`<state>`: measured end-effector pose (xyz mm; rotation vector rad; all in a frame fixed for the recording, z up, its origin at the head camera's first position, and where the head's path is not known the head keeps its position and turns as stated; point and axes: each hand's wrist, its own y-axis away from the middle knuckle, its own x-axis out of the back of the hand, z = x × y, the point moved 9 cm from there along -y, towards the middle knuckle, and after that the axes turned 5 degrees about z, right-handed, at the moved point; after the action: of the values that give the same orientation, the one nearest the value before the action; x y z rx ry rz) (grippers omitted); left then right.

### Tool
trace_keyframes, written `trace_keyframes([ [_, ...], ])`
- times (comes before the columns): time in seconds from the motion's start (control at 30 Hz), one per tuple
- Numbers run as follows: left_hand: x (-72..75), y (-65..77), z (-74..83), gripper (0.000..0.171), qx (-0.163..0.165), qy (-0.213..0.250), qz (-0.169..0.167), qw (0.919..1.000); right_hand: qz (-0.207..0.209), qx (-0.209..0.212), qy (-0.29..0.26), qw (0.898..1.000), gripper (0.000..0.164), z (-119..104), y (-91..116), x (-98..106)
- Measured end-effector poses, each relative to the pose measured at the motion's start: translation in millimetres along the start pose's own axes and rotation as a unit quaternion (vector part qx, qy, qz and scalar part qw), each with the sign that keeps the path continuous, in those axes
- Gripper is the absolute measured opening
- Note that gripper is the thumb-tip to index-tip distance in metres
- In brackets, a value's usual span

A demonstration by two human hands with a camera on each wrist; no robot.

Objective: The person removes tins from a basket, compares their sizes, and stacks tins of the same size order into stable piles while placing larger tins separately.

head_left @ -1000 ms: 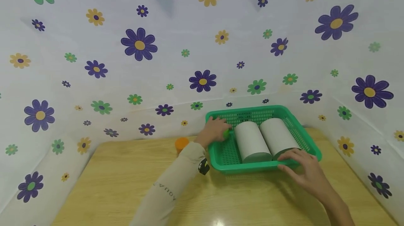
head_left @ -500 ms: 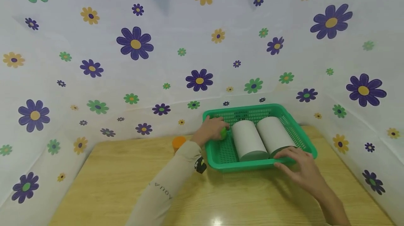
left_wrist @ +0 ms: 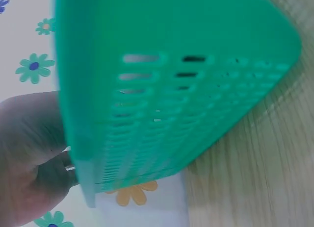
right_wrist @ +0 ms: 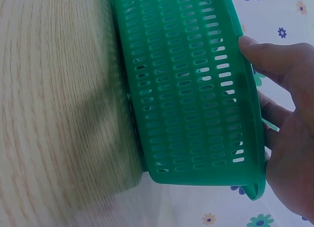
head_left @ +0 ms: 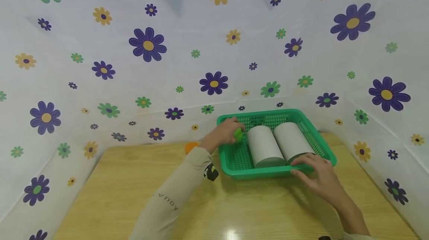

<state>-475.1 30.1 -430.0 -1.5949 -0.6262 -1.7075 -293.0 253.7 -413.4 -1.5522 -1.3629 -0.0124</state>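
Observation:
A green plastic basket [head_left: 264,173] with slotted walls stands on the table at the right in the head view. Two white cylinders [head_left: 266,146], like paper rolls, lie side by side in it. My left hand [head_left: 225,133] reaches over the basket's left side and holds a small bright green object [head_left: 238,135]; the fingers partly cover it, so its kind is unclear. At the front right corner my right hand [head_left: 323,180] grips the basket's rim, thumb outside and fingers over the edge. In the right wrist view the thumb [right_wrist: 267,53] touches the rim.
An orange round thing [head_left: 191,147] sits on the wooden table [head_left: 134,180] behind the left forearm, partly hidden by it. White flower-patterned sheets [head_left: 187,28] line the back and both sides. The basket stands close to the back sheet.
My left hand has risen slightly within the basket's left end, and more of the bright green object shows. The right hand stays at the rim. The head view has shifted a little.

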Motion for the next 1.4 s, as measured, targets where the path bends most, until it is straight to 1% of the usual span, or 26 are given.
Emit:
trace_keyframes([
  [0.2,10.8,9.4,7.0,0.042,-0.003,0.060,0.019,0.9980,0.004,0.006,0.001,1.000,0.029,-0.8,0.4,2.2],
  [0.27,15.7,13.3,8.7,0.042,-0.008,0.073,0.029,0.9969,0.004,0.008,0.002,1.000,0.028,-1.1,-0.4,2.2],
  [0.4,26.7,22.0,14.4,0.041,-0.021,0.094,0.042,0.9944,0.002,0.008,0.003,1.000,0.027,-0.9,-0.6,2.9],
  [0.57,40.5,39.0,11.4,0.042,-0.018,0.113,0.052,0.9921,-0.005,0.010,-0.008,1.000,0.025,-1.5,-3.4,-3.4],
  [0.67,50.9,48.5,10.8,0.043,-0.015,0.123,0.070,0.9898,-0.006,0.010,-0.009,1.000,0.025,-1.2,-5.0,-3.7],
  [0.73,58.0,54.5,12.6,0.043,-0.023,0.132,0.085,0.9874,-0.005,0.010,-0.007,1.000,0.025,-1.7,-4.9,-2.0],
  [0.87,72.4,69.9,16.3,0.041,-0.044,0.157,0.128,0.9782,0.002,0.011,-0.002,1.000,0.027,-2.7,-3.4,0.9],
  [0.97,82.6,83.0,16.4,0.040,-0.054,0.183,0.168,0.9671,0.001,0.012,-0.004,1.000,0.027,-2.9,-3.4,1.1],
  [1.03,86.9,90.6,15.2,0.040,-0.058,0.195,0.192,0.9600,-0.002,0.011,-0.006,1.000,0.026,-2.3,-3.5,0.6],
  [1.2,89.4,105.3,13.3,0.040,-0.072,0.214,0.228,0.9472,-0.005,0.008,-0.005,1.000,0.027,-1.0,-2.2,0.2],
  [1.4,92.3,120.1,9.3,0.042,-0.082,0.222,0.269,0.9336,0.001,0.007,-0.003,1.000,0.028,-0.8,-1.7,1.2],
])
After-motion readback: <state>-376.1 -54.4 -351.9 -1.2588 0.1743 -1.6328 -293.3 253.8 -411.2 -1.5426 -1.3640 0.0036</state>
